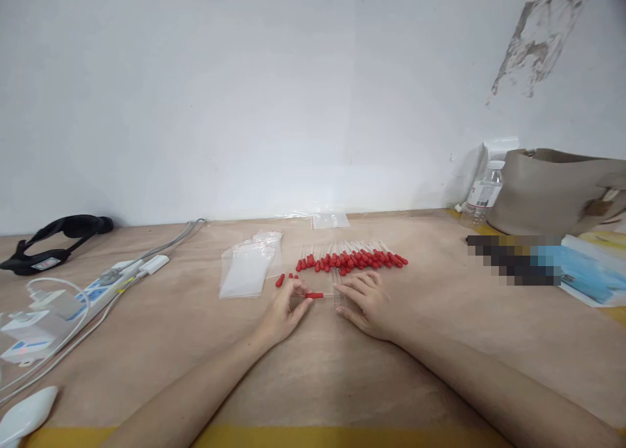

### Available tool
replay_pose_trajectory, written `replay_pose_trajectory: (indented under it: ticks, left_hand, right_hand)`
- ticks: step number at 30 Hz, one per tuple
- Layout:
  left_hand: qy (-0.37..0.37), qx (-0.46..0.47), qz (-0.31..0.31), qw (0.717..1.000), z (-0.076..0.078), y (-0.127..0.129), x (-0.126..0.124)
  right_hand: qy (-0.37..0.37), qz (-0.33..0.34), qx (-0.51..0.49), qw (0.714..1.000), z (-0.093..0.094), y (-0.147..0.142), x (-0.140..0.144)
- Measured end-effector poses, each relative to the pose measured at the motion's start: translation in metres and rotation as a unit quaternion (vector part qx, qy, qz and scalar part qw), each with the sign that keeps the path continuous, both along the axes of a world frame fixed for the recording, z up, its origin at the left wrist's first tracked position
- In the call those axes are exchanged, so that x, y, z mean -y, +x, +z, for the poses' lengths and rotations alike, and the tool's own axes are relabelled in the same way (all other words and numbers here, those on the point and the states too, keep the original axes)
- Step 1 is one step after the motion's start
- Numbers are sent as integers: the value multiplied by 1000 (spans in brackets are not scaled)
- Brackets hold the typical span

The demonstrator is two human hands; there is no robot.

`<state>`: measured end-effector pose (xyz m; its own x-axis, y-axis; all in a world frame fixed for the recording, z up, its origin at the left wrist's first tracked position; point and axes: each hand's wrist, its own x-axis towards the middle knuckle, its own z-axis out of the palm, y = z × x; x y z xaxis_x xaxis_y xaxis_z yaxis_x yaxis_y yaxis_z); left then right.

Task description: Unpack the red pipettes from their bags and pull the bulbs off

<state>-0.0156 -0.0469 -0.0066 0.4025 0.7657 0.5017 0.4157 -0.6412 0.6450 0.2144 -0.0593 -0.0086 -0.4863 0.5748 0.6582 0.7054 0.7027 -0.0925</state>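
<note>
Between the thumb and fingers of my left hand (286, 308) is a red rubber bulb (314, 295), lying sideways just above the table. A thin clear glass tube runs from the bulb toward my right hand (364, 304), whose curved thumb and fingers close around its far end; the exact contact is hard to see. Under and beside my right fingertips lie several loose clear tubes (337, 278). Just behind both hands spreads a pile of droppers with red bulbs (352, 261), their clear stems pointing to the wall. A few loose red bulbs (280, 280) lie beyond my left hand.
Clear plastic bags (247, 268) lie left of the droppers. At far left are a power strip (95, 298) with chargers and cables, a black strapped headset (53, 239) and a white mouse-like object (27, 415). A bottle (486, 187), grey bag (552, 190) and blue packet (587, 268) stand right.
</note>
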Motion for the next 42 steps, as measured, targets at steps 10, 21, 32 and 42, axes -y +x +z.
replay_pose_trajectory:
  ticks: [10,21,32,42]
  left_hand:
    - [74,-130,-42,988,8,17,11]
    - [126,-290,-52,947,11,21,13]
    - [22,-173,75,982,18,-21,-3]
    - [32,-116,271,955,10,-41,-52]
  right_hand:
    - [-99,35,3,994,-6,-9,3]
    - [-7,90,4,996,-4,-12,8]
    - [-2,-60,-67,996,-1,37,-3]
    - [12,-100,-1,995,6,-1,-15]
